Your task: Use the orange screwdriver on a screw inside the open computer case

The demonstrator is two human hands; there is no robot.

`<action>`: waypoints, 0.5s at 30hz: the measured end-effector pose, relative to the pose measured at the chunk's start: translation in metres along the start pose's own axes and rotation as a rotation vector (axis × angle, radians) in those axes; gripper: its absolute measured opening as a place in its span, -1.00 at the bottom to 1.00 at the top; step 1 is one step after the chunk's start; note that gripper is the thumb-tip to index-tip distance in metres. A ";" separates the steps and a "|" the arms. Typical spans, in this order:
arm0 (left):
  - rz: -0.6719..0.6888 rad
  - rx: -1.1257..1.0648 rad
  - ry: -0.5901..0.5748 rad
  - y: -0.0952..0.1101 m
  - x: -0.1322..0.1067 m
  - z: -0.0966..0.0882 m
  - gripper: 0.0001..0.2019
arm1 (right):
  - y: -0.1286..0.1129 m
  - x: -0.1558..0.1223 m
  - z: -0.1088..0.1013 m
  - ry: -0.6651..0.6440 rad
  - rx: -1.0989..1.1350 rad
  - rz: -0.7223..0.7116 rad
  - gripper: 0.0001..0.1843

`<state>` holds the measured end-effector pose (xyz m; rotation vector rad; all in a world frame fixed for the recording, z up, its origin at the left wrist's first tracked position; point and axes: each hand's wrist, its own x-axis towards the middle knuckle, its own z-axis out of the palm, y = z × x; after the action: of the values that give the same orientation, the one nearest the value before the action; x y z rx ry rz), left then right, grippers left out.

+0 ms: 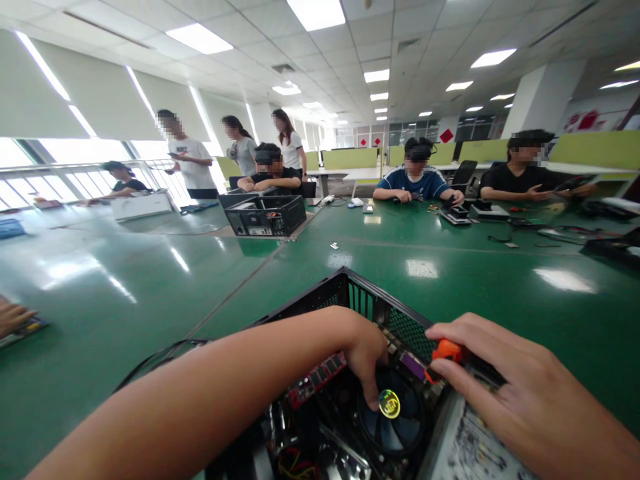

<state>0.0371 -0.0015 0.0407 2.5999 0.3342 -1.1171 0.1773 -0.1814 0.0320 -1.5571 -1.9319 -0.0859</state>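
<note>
Office interior, ceiling light panels (pixel 197 39) on overhead, yellow-green partition panels (pixel 350 158) well beyond both grips. Wide glossy green desk (pixel 150 287) spreads out under the work, bright reflections on it.

Black mesh-sided computer case (pixel 407 328), top open, sits on the desk directly below and between the grips. Left grip (pixel 367 350) is down inside it, bent over a round black cooling fan (pixel 393 433); thumb touches the fan just beside its round yellow shiny sticker (pixel 389 404). Other fingertips hidden, so cannot tell if this grip is clenched on anything.

Right grip (pixel 510 373) is pinched, thumb and index finger around an orange-and-black tool handle (pixel 449 350), over the case's right side. Rest of the tool can't be made out. Purple rectangular connector (pixel 414 365) lies between the two grips, near the handle. Red circuit board with dark chips (pixel 317 380) is just left of the left grip, partly behind the forearm (pixel 215 393). Scuffed silver metal panel (pixel 475 443) is below the right grip.

Co-worker in a blue shirt (pixel 413 181) sits across the desk, well beyond the grips; second black computer case (pixel 265 217) stands far left of that person. Another person's hand (pixel 15 317), far left of the left grip, rests over a flat board (pixel 31 327).
</note>
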 end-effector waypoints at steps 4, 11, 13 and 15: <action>-0.014 -0.002 -0.027 0.000 0.000 -0.001 -0.41 | -0.002 0.001 -0.002 -0.034 -0.015 -0.039 -0.54; -0.005 0.012 -0.073 0.003 -0.001 -0.003 -0.34 | -0.001 0.005 -0.001 -0.071 -0.013 -0.104 -0.49; -0.005 0.023 -0.076 0.003 -0.001 -0.004 -0.36 | -0.001 0.003 -0.005 -0.056 -0.010 -0.104 -0.51; 0.006 0.020 -0.078 0.003 -0.001 -0.004 -0.37 | -0.001 -0.005 -0.010 -0.014 -0.008 -0.097 -0.51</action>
<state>0.0396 -0.0033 0.0448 2.5650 0.2991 -1.2215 0.1807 -0.1905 0.0373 -1.4724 -2.0203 -0.1242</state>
